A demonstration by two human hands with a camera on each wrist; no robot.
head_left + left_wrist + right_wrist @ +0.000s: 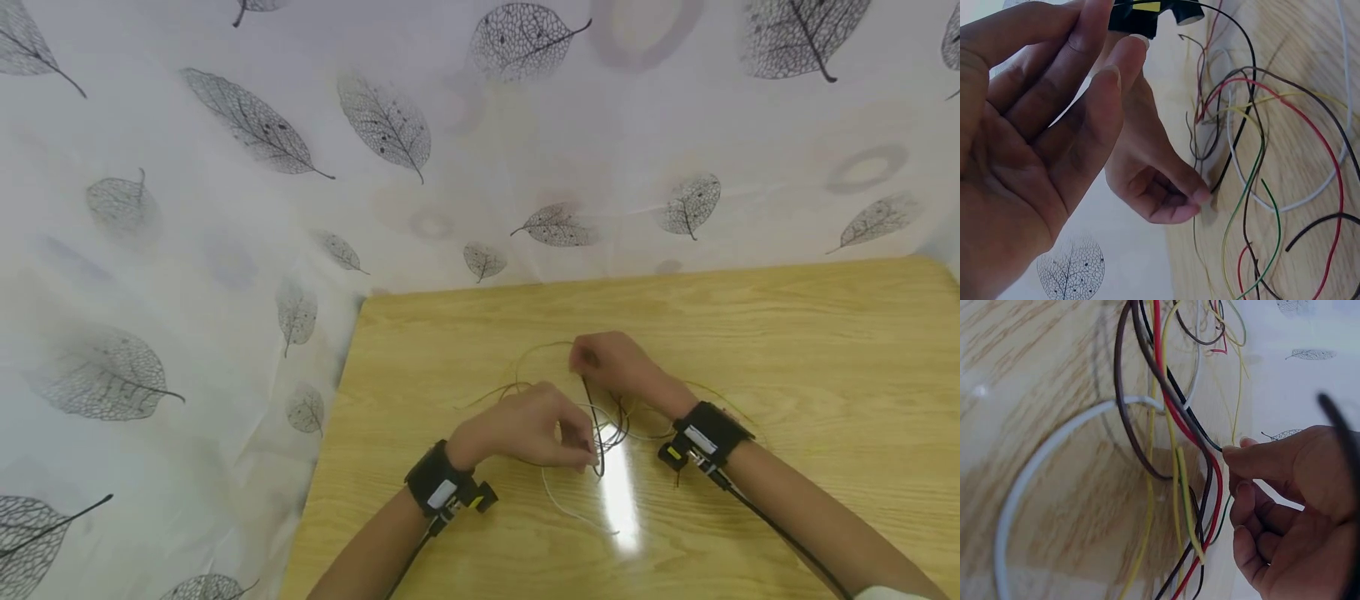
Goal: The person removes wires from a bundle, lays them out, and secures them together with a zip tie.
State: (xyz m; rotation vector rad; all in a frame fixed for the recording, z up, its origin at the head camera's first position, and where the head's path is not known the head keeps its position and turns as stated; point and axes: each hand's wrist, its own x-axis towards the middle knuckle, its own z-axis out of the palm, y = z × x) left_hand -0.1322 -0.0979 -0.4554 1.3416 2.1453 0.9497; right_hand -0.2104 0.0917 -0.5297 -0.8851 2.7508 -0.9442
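Note:
A thin black wire [593, 408] runs between the two hands above the tabletop. My right hand [617, 363] pinches its far end between thumb and index finger. Nearer the front, my left hand [528, 425] pinches the wire's other part at its fingertips, with the remaining fingers loosely bent. Below and around the hands lies a loose tangle of wires: a red wire [1322, 131], a white wire [1022, 469], a green wire [1279, 219], a yellow wire [1150, 487] and a brown wire [1119, 375]. The left fingertips are partly cut off in the left wrist view.
The wood-grain table [450, 333] bears a bright light reflection [621, 500] in front of the hands. A leaf-patterned white sheet [450, 183] stands along its back and left edges. Each wrist wears a black strap [438, 477] with a small camera and cable.

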